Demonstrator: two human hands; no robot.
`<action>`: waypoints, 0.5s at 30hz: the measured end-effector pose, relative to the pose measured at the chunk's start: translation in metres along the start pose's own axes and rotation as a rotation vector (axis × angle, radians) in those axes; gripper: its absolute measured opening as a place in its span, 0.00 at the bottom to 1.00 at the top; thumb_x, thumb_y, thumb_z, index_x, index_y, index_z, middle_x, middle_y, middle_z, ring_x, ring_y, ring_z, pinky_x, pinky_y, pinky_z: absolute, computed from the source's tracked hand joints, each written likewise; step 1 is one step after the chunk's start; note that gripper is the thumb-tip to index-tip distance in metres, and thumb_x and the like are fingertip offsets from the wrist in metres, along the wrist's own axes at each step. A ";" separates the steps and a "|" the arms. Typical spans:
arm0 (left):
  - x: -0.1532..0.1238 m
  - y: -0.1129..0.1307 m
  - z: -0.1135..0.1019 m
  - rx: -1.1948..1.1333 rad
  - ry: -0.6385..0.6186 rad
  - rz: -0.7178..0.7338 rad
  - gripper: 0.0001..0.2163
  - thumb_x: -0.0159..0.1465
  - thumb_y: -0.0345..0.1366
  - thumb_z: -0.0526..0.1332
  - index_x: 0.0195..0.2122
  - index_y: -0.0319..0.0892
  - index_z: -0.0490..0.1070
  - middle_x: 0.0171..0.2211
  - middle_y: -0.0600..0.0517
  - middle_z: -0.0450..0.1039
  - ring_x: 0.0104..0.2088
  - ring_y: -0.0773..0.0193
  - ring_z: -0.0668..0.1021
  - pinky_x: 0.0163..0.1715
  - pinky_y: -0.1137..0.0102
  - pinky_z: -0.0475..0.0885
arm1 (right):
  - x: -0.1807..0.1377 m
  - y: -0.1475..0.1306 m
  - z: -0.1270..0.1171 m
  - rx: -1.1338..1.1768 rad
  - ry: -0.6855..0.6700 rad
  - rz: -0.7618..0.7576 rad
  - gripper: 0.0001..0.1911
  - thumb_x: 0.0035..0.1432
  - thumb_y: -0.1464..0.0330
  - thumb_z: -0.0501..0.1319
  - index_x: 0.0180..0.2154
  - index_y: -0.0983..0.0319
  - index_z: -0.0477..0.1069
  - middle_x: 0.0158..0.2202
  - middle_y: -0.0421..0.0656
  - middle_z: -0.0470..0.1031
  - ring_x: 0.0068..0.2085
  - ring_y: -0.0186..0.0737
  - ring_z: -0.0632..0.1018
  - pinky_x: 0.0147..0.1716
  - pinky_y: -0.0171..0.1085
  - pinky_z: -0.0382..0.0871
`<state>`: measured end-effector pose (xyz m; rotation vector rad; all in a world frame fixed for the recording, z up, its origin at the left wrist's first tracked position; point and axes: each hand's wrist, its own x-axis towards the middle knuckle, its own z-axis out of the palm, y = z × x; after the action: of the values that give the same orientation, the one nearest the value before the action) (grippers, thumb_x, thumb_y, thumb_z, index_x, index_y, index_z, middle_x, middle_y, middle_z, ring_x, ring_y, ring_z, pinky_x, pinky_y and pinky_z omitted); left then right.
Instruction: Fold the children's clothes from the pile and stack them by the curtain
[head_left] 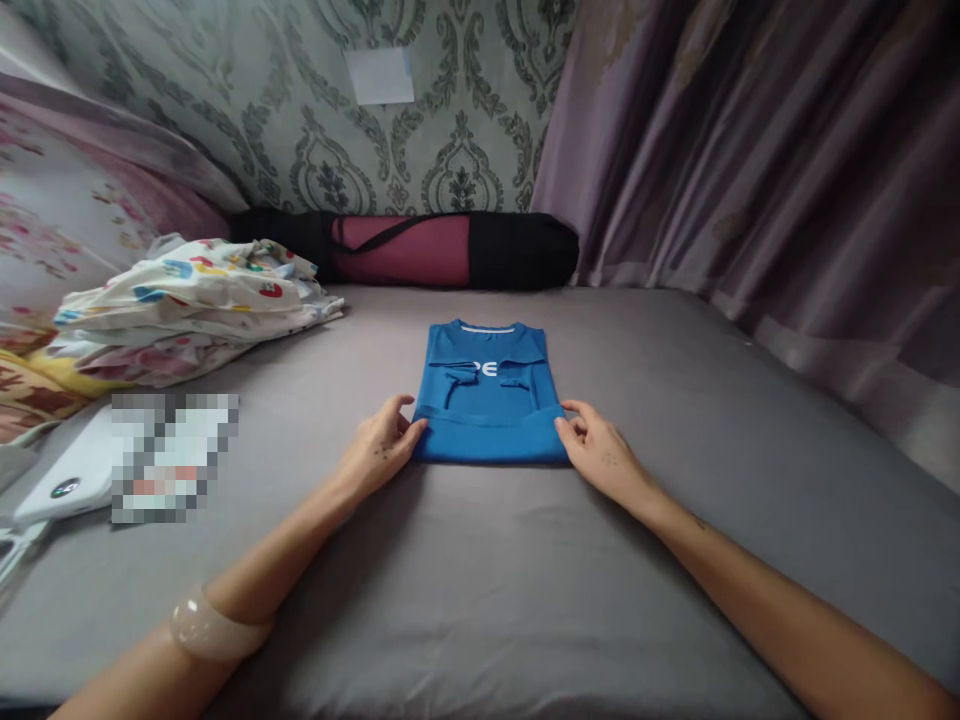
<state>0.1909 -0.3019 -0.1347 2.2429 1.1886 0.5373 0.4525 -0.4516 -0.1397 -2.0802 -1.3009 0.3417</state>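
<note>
A blue T-shirt (487, 435) lies on the grey sheet in front of me, its sides and sleeves turned inward and its lower end folded up in a band. White letters show partly on its chest, and the collar points away from me. My left hand (385, 437) pinches the left end of the folded band between thumb and fingers. At the band's right end, my right hand (598, 440) grips the fabric the same way. Some fingertips of both hands are hidden behind or under the cloth.
Across the back of the grey bed (480, 590) lies a long black and maroon bag (405, 250) against the patterned wall. A heap of printed cloth (202, 300) sits at the left, with a white device (82, 470) and a blurred-out item (176, 460) nearer me. Purple curtains (720, 150) hang at the right.
</note>
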 end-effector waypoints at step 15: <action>-0.008 -0.016 0.002 0.265 0.105 0.218 0.17 0.69 0.39 0.47 0.55 0.40 0.63 0.34 0.48 0.74 0.35 0.61 0.77 0.37 0.67 0.71 | -0.008 0.010 -0.005 -0.376 0.072 -0.201 0.20 0.67 0.66 0.45 0.54 0.64 0.66 0.44 0.52 0.75 0.43 0.50 0.77 0.42 0.46 0.72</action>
<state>0.1779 -0.3014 -0.1466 2.6195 1.1286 0.6190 0.4585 -0.4638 -0.1438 -2.2103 -1.6113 -0.0732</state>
